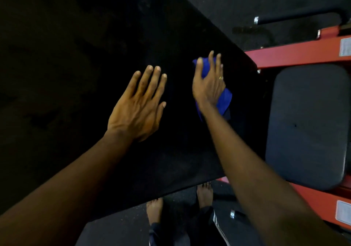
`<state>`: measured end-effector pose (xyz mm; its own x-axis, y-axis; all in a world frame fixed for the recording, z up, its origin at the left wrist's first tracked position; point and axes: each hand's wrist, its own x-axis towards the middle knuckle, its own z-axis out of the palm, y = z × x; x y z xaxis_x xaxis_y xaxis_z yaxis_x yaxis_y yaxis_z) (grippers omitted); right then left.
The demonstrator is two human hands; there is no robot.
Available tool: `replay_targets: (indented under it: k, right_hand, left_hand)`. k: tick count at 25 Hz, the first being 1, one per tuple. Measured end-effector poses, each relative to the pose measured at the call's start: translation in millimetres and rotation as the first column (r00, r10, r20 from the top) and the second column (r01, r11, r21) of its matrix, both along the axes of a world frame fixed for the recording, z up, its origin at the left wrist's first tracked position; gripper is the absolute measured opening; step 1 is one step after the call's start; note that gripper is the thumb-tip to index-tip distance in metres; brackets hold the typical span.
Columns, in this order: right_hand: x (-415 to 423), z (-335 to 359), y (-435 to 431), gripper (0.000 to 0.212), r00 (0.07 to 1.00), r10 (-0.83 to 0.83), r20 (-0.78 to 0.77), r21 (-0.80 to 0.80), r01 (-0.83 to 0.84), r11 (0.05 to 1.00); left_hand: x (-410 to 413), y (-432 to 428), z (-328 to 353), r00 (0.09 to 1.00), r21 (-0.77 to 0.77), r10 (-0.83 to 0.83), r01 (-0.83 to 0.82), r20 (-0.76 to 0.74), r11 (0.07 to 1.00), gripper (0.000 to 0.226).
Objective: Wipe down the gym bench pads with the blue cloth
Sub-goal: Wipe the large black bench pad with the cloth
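Note:
A large black bench pad fills the left and middle of the head view. My left hand lies flat on it, fingers spread, holding nothing. To its right, my right hand presses the blue cloth against the pad near the pad's right edge; the cloth shows above the fingers and below the palm, the rest hidden under the hand. A smaller grey-black seat pad lies at the right, apart from both hands.
The red steel frame of the bench runs behind and under the seat pad at the right. My bare feet stand on dark rubber flooring below the pad's near edge. A black bar lies at the upper right.

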<state>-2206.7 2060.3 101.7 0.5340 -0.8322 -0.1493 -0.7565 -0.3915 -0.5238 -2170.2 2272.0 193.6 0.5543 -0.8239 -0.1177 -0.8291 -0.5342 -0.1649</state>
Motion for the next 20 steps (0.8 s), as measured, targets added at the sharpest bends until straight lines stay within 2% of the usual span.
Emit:
replay_targets:
  k: [1, 3, 5, 8, 10, 13, 16, 20]
  right_hand:
    - [17, 1, -16, 0.069, 0.998, -0.064, -0.025, 0.028, 0.064, 0.998]
    - [25, 5, -14, 0.069, 0.997, -0.075, -0.035, 0.043, 0.077, 0.996]
    - [-11, 17, 32, 0.071, 1.000, 0.010, 0.003, -0.020, -0.010, 1.000]
    - [-101, 34, 114, 0.071, 0.963, 0.268, 0.005, -0.011, -0.268, 0.963]
    - [-112, 26, 110, 0.068, 0.951, 0.309, 0.028, -0.018, -0.308, 0.951]
    - [-56, 6, 50, 0.068, 0.992, 0.118, 0.033, -0.042, -0.117, 0.992]
    - [26, -3, -20, 0.064, 0.995, -0.094, 0.028, 0.017, 0.093, 0.995]
    - [68, 5, -52, 0.063, 0.993, -0.118, -0.021, 0.048, 0.119, 0.992]
  left_hand:
    - [1, -2, 0, 1.000, -0.003, 0.002, -0.002, -0.006, 1.000, 0.067]
    - [1, -2, 2, 1.000, 0.003, 0.013, -0.013, -0.027, 1.000, 0.068]
    - [-1, -1, 2, 0.999, 0.016, 0.017, -0.016, -0.027, 1.000, 0.069]
    - [1, -3, 1, 0.999, -0.012, 0.029, -0.029, -0.041, 1.000, 0.070]
    - [0, -3, 0, 0.999, -0.018, 0.025, -0.025, -0.027, 1.000, 0.071]
    - [-1, -3, 0, 1.000, -0.028, 0.023, -0.023, -0.014, 0.999, 0.070]
    - [-1, -3, 1, 0.998, -0.046, 0.047, -0.050, -0.046, 0.998, 0.070]
    - [0, -3, 1, 0.998, -0.052, 0.054, -0.056, -0.042, 0.997, 0.070]
